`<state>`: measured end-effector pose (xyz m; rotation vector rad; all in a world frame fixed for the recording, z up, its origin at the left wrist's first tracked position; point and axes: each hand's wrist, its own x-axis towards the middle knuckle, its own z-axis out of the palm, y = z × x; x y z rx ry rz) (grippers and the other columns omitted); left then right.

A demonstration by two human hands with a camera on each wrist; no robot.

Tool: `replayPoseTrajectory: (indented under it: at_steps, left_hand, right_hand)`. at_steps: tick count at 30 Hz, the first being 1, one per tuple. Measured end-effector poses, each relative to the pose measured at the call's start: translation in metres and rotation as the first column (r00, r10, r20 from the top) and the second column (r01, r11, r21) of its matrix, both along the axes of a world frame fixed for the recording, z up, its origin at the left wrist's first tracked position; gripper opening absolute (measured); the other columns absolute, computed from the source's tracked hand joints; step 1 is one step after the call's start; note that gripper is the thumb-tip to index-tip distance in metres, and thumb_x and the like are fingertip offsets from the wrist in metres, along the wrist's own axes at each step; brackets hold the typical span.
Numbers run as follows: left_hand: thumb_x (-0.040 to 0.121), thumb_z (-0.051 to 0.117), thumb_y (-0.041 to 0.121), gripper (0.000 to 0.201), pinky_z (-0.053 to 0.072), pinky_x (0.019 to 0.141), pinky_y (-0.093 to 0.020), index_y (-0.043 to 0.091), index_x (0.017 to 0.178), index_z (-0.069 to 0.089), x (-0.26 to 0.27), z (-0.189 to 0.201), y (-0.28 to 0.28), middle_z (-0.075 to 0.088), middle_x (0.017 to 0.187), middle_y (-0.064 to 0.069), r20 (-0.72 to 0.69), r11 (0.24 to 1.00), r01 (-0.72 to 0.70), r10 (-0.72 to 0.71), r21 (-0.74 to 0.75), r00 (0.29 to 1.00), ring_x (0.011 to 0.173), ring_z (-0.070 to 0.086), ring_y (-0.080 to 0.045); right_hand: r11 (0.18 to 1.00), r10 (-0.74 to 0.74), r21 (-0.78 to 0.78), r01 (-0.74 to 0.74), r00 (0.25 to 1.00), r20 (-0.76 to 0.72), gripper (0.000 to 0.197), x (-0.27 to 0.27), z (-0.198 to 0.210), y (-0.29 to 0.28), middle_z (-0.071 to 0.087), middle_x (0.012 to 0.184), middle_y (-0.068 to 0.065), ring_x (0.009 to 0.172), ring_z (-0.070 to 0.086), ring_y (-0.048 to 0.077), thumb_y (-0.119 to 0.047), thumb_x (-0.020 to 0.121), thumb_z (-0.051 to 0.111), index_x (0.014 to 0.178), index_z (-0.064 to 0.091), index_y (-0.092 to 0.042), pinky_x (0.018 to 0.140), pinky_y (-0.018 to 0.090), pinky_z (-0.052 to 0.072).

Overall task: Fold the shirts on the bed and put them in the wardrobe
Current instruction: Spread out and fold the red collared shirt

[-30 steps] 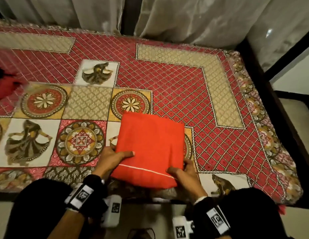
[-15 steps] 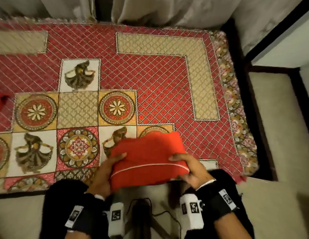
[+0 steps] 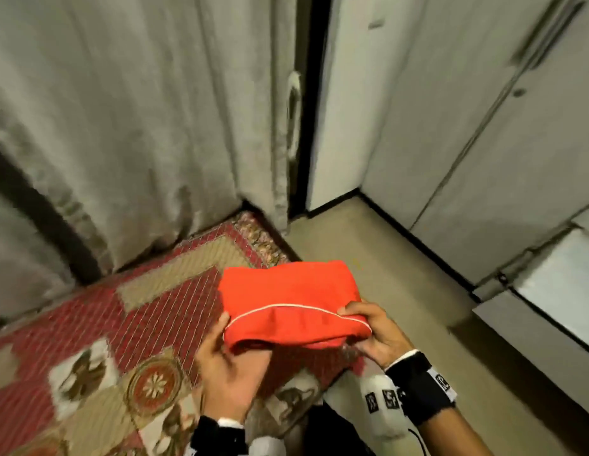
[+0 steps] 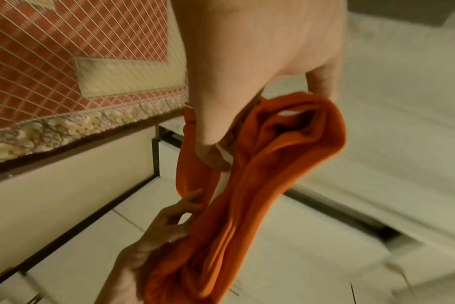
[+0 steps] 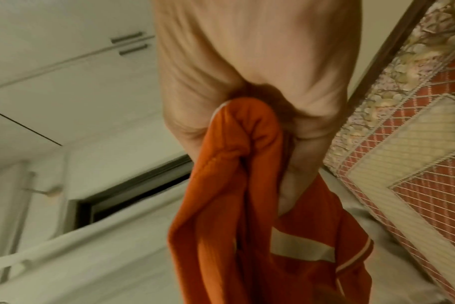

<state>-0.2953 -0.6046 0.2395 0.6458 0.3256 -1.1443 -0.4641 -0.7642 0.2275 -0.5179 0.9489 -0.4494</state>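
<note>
Orange folded shirt [image 3: 286, 301] hangs above the bed [image 3: 148, 311] corner; your left hand [image 3: 234, 366] and right hand [image 3: 375, 330] grip its ends.

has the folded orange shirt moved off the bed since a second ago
Yes. The folded orange shirt has left the bedspread; both hands carry it at the bed's corner, partly over the floor, nearer the wardrobe doors.

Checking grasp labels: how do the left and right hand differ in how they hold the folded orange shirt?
Left hand holds the near-left corner of the folded orange shirt, palm turned up under it, thumb on the edge. Right hand holds the near-right corner, thumb pressed on top by the white piping, fingers curled beneath. The left hand is over the patterned bed cover; the right hand is over bare floor. Both grip the same near edge, with the shirt lifted clear.
</note>
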Motion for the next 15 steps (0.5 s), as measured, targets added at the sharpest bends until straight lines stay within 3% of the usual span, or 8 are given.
replayPoseTrajectory:
  at_steps: [2,6,8,11,12,13,14,15]
  left_hand:
    - [0.082,0.067,0.029,0.058,0.031,0.118,-0.055,0.012,0.138,0.065,-0.018,0.028,-0.035,0.062,0.142,-0.014,0.079,0.991,0.083,-0.076,-0.1,0.994,0.133,0.056,-0.036]
    - [0.06,0.094,0.032,0.086,0.028,0.12,-0.058,0.013,0.139,0.064,-0.062,0.072,-0.093,0.057,0.148,-0.015,0.199,0.914,0.306,-0.258,-0.268,0.946,0.139,0.051,-0.035]
    - [0.052,0.098,0.034,0.077,0.034,0.118,-0.055,0.014,0.122,0.073,-0.094,0.08,-0.114,0.061,0.143,-0.012,0.246,0.877,0.408,-0.349,-0.256,0.904,0.136,0.053,-0.032]
    - [0.057,0.09,0.065,0.058,0.042,0.111,-0.044,0.035,0.105,0.078,-0.152,0.102,-0.128,0.073,0.119,0.01,0.377,0.803,0.587,-0.514,-0.106,0.771,0.129,0.058,-0.023]
    - [0.073,0.081,0.065,0.045,0.046,0.104,-0.038,0.034,0.105,0.076,-0.175,0.105,-0.133,0.075,0.105,0.017,0.392,0.775,0.63,-0.562,-0.059,0.728,0.118,0.064,-0.015]
    - [0.09,0.072,0.049,0.027,0.049,0.096,-0.032,0.027,0.107,0.073,-0.203,0.104,-0.139,0.075,0.095,0.02,0.421,0.749,0.662,-0.59,-0.033,0.689,0.104,0.068,-0.007]
    - [0.098,0.066,0.029,0.013,0.052,0.089,-0.029,0.022,0.109,0.069,-0.228,0.097,-0.147,0.076,0.092,0.018,0.484,0.745,0.667,-0.581,-0.008,0.654,0.092,0.07,-0.004]
    - [0.094,0.069,0.018,0.017,0.054,0.084,-0.031,0.018,0.111,0.069,-0.255,0.091,-0.157,0.078,0.098,0.01,0.454,0.736,0.676,-0.618,0.046,0.642,0.088,0.072,-0.008]
  right_hand:
    - [0.983,-0.176,-0.043,0.179,0.983,0.059,0.018,-0.029,0.023,-0.008,0.065,0.064,0.011,0.051,0.065,0.02,0.01,0.071,0.061,0.064,0.07,-0.004,0.054,0.029,0.059]
    - [0.872,-0.46,-0.082,0.483,0.865,0.201,0.023,-0.085,0.059,0.005,0.073,0.086,0.017,0.067,0.07,0.023,0.013,0.07,0.061,0.079,0.077,0.0,0.066,0.032,0.061]
    - [0.77,-0.601,-0.096,0.631,0.767,0.224,0.029,-0.115,0.065,0.021,0.075,0.081,0.015,0.063,0.071,0.021,0.014,0.079,0.053,0.079,0.077,-0.002,0.06,0.029,0.061]
    - [0.602,-0.755,-0.103,0.792,0.606,0.249,0.027,-0.156,0.073,0.042,0.075,0.087,0.015,0.067,0.072,0.021,0.011,0.072,0.059,0.088,0.074,-0.004,0.061,0.03,0.06]
    - [0.549,-0.791,-0.11,0.829,0.557,0.251,0.025,-0.17,0.076,0.05,0.074,0.083,0.014,0.064,0.072,0.021,0.011,0.07,0.06,0.081,0.075,-0.005,0.058,0.029,0.06]
    - [0.494,-0.823,-0.119,0.861,0.507,0.257,0.025,-0.189,0.075,0.056,0.074,0.079,0.013,0.062,0.071,0.019,0.012,0.07,0.059,0.075,0.075,-0.006,0.056,0.028,0.059]
    - [0.447,-0.847,-0.119,0.887,0.462,0.263,0.025,-0.204,0.077,0.061,0.074,0.076,0.012,0.06,0.071,0.018,0.013,0.071,0.058,0.074,0.074,-0.006,0.054,0.027,0.058]
    - [0.403,-0.867,-0.111,0.909,0.418,0.272,0.025,-0.223,0.076,0.066,0.074,0.077,0.012,0.061,0.071,0.018,0.013,0.071,0.058,0.08,0.073,-0.006,0.054,0.026,0.058]
